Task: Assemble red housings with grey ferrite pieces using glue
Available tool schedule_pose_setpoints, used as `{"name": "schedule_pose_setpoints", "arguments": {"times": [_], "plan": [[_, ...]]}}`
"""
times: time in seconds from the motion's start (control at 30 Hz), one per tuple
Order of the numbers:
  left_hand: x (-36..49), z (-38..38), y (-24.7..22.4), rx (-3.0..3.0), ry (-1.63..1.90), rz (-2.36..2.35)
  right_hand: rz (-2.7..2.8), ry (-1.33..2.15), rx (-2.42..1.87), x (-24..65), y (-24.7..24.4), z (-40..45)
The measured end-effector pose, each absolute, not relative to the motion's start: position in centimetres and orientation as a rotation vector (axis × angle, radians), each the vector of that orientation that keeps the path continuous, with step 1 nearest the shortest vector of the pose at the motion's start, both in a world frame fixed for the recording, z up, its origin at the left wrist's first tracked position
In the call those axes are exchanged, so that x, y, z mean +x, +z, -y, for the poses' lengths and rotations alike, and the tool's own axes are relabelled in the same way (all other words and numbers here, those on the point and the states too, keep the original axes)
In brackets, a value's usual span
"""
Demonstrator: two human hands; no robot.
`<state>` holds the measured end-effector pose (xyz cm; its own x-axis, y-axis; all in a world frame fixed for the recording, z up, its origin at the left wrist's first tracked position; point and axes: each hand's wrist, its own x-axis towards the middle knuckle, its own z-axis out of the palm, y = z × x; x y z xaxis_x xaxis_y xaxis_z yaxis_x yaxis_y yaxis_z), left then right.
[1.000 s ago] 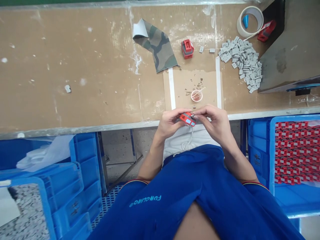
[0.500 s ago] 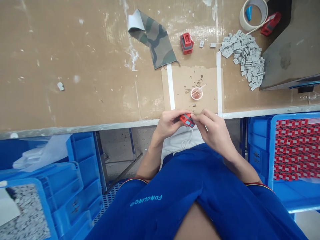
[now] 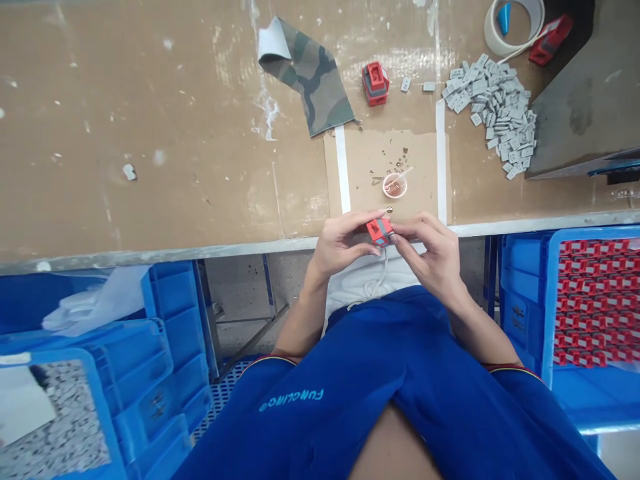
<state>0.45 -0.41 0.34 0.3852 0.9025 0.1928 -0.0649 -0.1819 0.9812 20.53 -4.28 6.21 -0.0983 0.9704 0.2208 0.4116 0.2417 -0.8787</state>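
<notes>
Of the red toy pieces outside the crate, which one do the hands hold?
The red toy piece between the left hand and the right hand. The other two rest on the table: one beside the camouflage cloth, one beside the tape roll.

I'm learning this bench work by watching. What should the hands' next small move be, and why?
Probably a light press by the right hand on the near end of the red-and-grey piece, with the left hand steadying it: the left hand holds the opposite side, and the right hand is at that end. Whether it pinches something small is too hidden to tell.
</notes>
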Motion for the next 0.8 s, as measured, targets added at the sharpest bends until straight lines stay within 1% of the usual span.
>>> {"name": "schedule_pose_setpoints", "arguments": {"times": [0.1, 0.2, 0.57, 0.8], "plan": [[0.7, 0.6, 0.1, 1.448, 1.094, -0.790, 1.657, 0.730, -1.304, 19.8, 5.8, 4.1], [0.6, 0.5, 0.1, 1.464, 1.094, -0.748, 1.732, 0.710, -1.318, 19.7, 5.6, 4.0], [0.1, 0.0, 0.2, 1.536, 1.104, -0.682, 1.823, 0.781, -1.270, 20.3, 5.4, 2.9], [0.4, 0.1, 0.6, 1.342, 1.106, -0.615, 1.923, 0.707, -1.236, 20.5, 6.2, 3.2]]}}
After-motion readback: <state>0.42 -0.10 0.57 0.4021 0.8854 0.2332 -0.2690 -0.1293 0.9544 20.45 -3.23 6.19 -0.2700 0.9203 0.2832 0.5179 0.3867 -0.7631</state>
